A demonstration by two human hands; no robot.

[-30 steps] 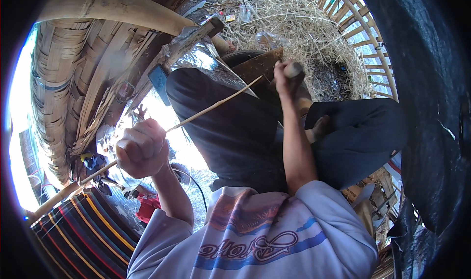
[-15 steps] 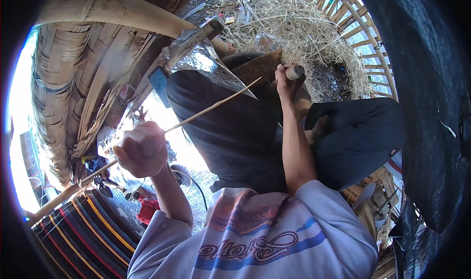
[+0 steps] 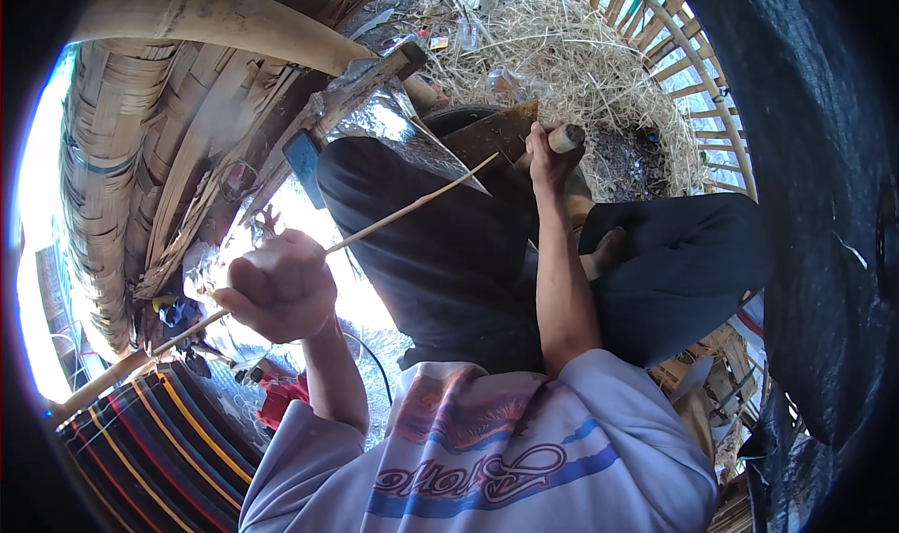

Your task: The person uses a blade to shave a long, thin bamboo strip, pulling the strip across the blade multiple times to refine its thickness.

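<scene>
My left hand [image 3: 284, 288] is closed around a long, thin bamboo stick [image 3: 412, 201], which slants up to the right across my dark-trousered knee. The stick's lower end runs out behind the hand toward the lower left. In my right hand [image 3: 551, 166] is the round wooden handle of a machete [image 3: 489, 134], gripped in a fist. Its broad, rust-brown blade points left, beyond the stick's far tip. The tip stops just short of the blade, and I cannot tell whether the two touch.
A thick bamboo pole [image 3: 234, 20] and woven bamboo panels [image 3: 108, 196] stand at the left. Straw [image 3: 590, 74] covers the ground ahead, beside a slatted bamboo fence [image 3: 688, 60]. Black plastic sheeting [image 3: 796, 205] hangs at the right. A striped cloth [image 3: 159, 449] lies lower left.
My left hand has shifted a little to the right, keeping its grip around the stick. The stick's far tip sits slightly lower. My right hand and the machete have barely moved.
</scene>
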